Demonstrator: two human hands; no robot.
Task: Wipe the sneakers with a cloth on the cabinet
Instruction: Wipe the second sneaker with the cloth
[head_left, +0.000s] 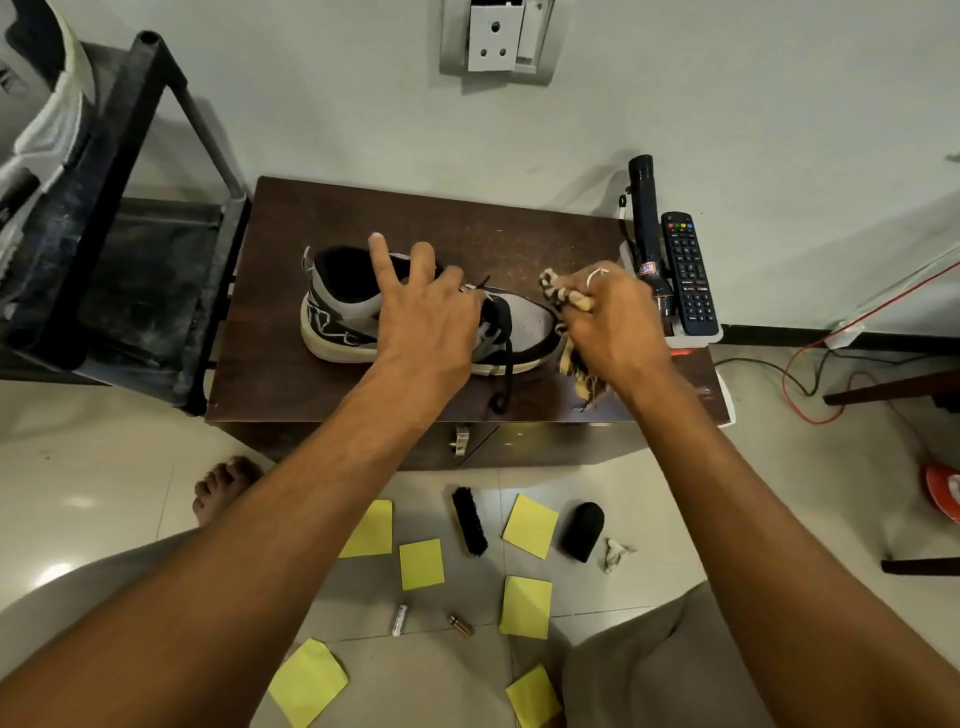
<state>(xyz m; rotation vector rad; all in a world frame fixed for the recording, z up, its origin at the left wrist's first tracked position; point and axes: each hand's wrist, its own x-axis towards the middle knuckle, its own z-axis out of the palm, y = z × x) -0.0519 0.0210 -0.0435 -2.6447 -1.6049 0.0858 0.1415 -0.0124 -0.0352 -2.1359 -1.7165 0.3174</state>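
- The sneaker (525, 318) sits on its sole in the middle of the worktop (519, 228). Its toe points to 3 o'clock and its heel to 9 o'clock.
- The cloth (563, 297) is bunched up right at the toe, on the 3 o'clock side.
- The right hand (609, 318) is curled tight round the cloth. Short rubs over the toe should work best.
- The left hand (426, 318) rests on the laces with its fingers spread and straight, gripping nothing. It should press down so the shoe cannot slide.
- A torch (644, 223) and a remote (688, 270) lie near, at 3 o'clock. Small rubs will not bump them.

Home room: tiled floor (104, 493), TV remote (690, 273).
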